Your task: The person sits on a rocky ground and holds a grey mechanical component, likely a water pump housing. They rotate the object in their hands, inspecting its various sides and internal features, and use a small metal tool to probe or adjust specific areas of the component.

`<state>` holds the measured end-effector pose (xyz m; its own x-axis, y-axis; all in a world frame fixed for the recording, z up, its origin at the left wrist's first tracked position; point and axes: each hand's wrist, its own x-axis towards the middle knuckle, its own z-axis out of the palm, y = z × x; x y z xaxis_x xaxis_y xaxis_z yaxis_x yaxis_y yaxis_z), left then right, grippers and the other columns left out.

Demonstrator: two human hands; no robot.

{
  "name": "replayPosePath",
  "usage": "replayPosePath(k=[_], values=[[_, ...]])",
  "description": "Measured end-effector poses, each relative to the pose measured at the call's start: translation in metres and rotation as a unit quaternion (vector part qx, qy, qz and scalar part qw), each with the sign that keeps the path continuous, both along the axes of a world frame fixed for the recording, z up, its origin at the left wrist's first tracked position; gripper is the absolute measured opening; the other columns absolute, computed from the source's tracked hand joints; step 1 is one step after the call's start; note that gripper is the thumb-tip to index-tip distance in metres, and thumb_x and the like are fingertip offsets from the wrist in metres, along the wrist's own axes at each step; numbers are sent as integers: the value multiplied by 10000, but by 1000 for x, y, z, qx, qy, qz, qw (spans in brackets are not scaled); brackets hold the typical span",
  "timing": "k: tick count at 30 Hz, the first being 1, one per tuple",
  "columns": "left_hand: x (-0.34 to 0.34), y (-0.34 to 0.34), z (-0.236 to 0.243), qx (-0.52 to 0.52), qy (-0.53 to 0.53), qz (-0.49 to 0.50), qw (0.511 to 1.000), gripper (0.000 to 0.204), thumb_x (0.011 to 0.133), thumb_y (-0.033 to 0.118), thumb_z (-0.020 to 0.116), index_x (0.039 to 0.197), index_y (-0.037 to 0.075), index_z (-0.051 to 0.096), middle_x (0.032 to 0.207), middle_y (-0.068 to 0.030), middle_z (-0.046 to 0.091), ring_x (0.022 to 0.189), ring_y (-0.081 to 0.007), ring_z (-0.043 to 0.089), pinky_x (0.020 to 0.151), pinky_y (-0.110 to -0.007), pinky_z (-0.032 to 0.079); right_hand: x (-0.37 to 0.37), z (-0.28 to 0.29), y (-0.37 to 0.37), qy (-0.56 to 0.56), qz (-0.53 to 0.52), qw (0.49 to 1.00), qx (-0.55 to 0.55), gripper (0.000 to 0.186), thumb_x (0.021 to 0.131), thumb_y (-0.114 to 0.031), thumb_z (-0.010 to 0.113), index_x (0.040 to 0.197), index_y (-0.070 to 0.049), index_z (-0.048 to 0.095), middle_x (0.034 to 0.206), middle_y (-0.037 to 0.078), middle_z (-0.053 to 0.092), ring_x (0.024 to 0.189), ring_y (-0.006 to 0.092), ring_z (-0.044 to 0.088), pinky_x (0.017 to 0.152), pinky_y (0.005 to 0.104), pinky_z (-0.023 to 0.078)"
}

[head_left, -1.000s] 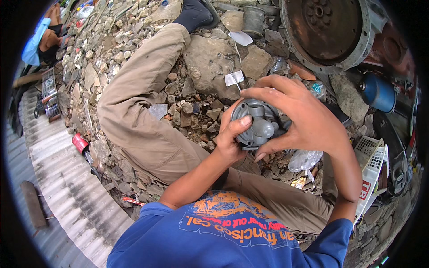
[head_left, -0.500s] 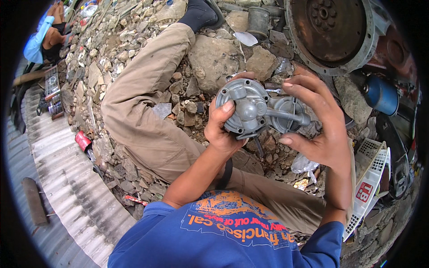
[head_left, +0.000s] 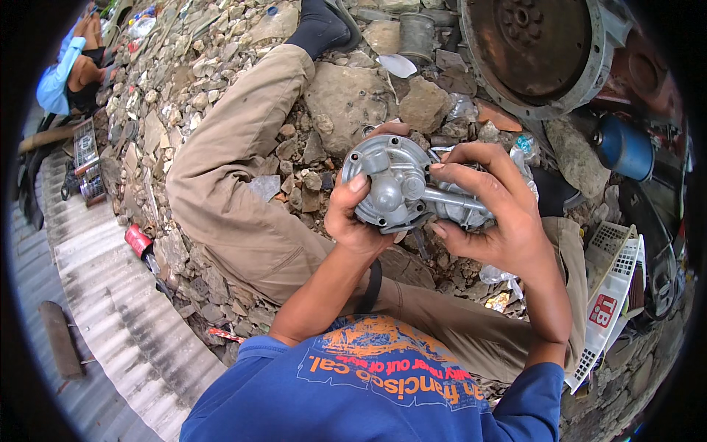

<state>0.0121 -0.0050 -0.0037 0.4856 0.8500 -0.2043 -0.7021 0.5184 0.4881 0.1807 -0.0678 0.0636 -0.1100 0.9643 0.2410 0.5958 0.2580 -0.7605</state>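
My left hand (head_left: 352, 214) grips a grey cast-metal housing (head_left: 387, 193), its thumb on the near-left rim, fingertips showing behind it. The housing has a bolt-holed flange and a tube reaching right to a second rounded section. My right hand (head_left: 501, 214) is curled round that right section, index finger over the top and thumb below the tube. A small silver tool (head_left: 442, 152) shows behind the housing by the right fingertips; whether they touch it I cannot tell. My legs (head_left: 228, 184) are spread on stony ground around the part.
A rusty round flanged casting (head_left: 534, 55), a blue canister (head_left: 622, 151) and a white plastic basket (head_left: 611, 309) are at the right. A metal cylinder (head_left: 416, 37) lies among rocks (head_left: 346, 110) ahead. Corrugated sheeting (head_left: 118, 309) runs along the left. Another person (head_left: 70, 74) sits at upper left.
The housing has turned from end-on to show its tube and right section, and has shifted left with my left hand. My right hand dropped back, then closed its fingers over the right section.
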Motion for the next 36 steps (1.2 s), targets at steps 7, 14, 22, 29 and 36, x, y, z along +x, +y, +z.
replayPosePath(k=[7,14,22,29,36], values=[[-1,1,-2,6,-12,-5,1000,797,740,386,599,1340,-107,421,1104,-210,632,996,-274,646,893,-368,521,-1,-1,1,-9,0,1000,20,597,653,-22,801,1214,-36,598,1140,173,544,972,339,601,823,401,531],[0,1,2,13,11,-3,1000,799,743,391,596,1342,-107,424,1101,-215,635,993,-274,649,887,-366,528,-2,-2,1,7,-8,1000,7,581,661,-18,792,1209,-49,600,1140,171,545,969,341,603,823,396,532],[-6,2,-2,12,8,-26,1000,816,731,386,619,1332,-131,422,1097,-209,633,992,-260,649,879,-359,525,-2,-5,-1,2,-13,999,33,632,656,-56,811,1240,-31,570,1144,172,565,1005,354,597,865,411,518],[-9,3,8,51,61,-29,996,871,706,414,646,1308,-172,418,1072,-235,629,950,-263,656,857,-349,530,-8,-6,-11,6,-74,997,26,684,632,-137,839,1247,-15,566,1170,178,583,1049,357,593,912,438,490],[-9,3,6,53,63,-41,996,864,710,427,630,1303,-169,427,1062,-239,633,948,-264,654,847,-344,527,-8,-7,-11,-6,-72,997,39,642,629,-137,829,1215,-19,592,1136,165,583,1001,354,595,880,427,491]])
